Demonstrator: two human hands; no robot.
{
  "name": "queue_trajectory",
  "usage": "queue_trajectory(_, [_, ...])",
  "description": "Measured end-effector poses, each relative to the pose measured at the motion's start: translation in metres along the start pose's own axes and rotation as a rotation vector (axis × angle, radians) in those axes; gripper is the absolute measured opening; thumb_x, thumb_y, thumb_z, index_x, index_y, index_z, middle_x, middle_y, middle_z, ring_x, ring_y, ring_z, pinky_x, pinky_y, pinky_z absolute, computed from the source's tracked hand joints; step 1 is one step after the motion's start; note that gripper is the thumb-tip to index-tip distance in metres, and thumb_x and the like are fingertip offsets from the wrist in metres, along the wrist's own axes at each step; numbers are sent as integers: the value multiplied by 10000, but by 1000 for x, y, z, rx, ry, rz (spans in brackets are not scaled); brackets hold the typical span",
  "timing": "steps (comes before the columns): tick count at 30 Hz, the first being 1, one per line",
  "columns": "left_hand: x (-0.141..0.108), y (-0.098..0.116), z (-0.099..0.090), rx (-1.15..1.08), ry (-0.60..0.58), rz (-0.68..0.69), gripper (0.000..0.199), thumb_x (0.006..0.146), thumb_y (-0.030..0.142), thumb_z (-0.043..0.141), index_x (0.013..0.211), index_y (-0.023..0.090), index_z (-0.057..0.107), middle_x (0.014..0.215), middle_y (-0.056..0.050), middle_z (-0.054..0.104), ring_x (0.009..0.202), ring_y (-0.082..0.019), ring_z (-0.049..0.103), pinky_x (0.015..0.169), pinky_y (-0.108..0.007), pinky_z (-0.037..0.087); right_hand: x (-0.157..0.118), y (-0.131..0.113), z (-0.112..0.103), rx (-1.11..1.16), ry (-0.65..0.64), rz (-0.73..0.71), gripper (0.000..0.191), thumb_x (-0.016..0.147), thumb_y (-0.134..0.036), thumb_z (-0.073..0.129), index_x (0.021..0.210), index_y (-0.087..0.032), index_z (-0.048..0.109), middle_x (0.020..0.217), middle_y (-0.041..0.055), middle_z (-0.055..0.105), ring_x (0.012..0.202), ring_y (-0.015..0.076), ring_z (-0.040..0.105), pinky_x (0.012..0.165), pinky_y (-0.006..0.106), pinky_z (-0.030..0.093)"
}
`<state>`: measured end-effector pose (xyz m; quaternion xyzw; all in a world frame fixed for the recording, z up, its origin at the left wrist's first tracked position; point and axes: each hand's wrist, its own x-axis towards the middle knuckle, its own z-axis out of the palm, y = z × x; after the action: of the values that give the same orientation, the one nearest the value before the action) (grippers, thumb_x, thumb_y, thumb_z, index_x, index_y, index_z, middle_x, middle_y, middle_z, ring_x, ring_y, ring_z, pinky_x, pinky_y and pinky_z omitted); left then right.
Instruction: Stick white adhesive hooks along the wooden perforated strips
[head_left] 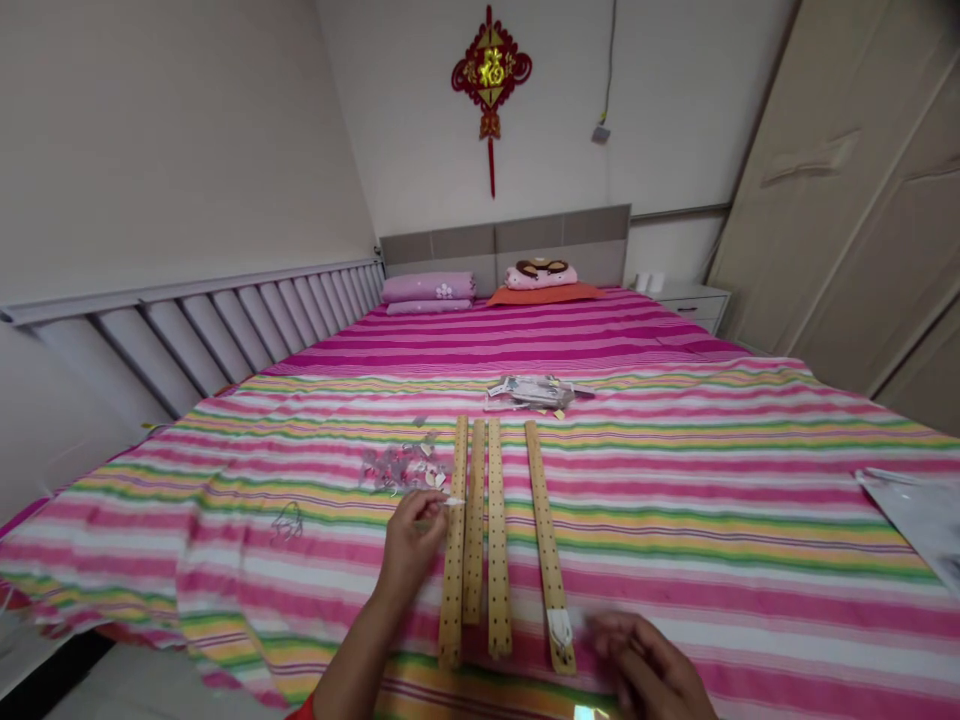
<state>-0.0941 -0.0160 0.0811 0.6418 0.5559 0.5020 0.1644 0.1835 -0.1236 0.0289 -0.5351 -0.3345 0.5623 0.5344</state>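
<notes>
item: four perforated wooden strips [474, 520], side by side on the striped bed sheet [720, 560], long axes running from the bed's near edge toward the headboard [504, 240]. my left hand [411, 545] pinches a small white tab [454, 501] just left of the first strip. my right hand [645, 665], blurred, lies nearer the white tag [559, 628] on the fourth strip's lower end; open or closed, i cannot tell. scattered bits [401, 465] lie left of the strips' far ends.

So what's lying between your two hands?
In the head view, four holed wooden strips lie side by side on the striped bedsheet, between the left hand and the right hand.
</notes>
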Motion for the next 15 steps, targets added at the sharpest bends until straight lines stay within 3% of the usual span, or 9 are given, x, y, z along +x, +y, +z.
queue_trajectory(3, [-4,14,1,45,-92,142,127,779,265,549,808,214,662,780,-30,639,786,-171,575,730,-289,463,17,-26,18,-47,-137,-92,375,570,-504,762,731,-170,706,623,20,661,407,94,469,438,245,373])
queue_trajectory(9, [-4,15,5,-54,-162,120,141,797,259,545,825,203,672,841,-45,673,798,-165,609,696,-277,491,50,-47,62,-50,-277,-129,354,615,-495,758,715,-160,698,488,-36,557,413,97,469,412,218,348])
queue_trajectory(15, [-20,40,13,-115,-328,205,140,774,202,565,808,213,701,818,-58,698,828,-184,623,771,-320,495,69,-64,75,-77,-419,-109,337,639,-463,759,768,-153,737,494,-25,599,433,93,492,437,212,362])
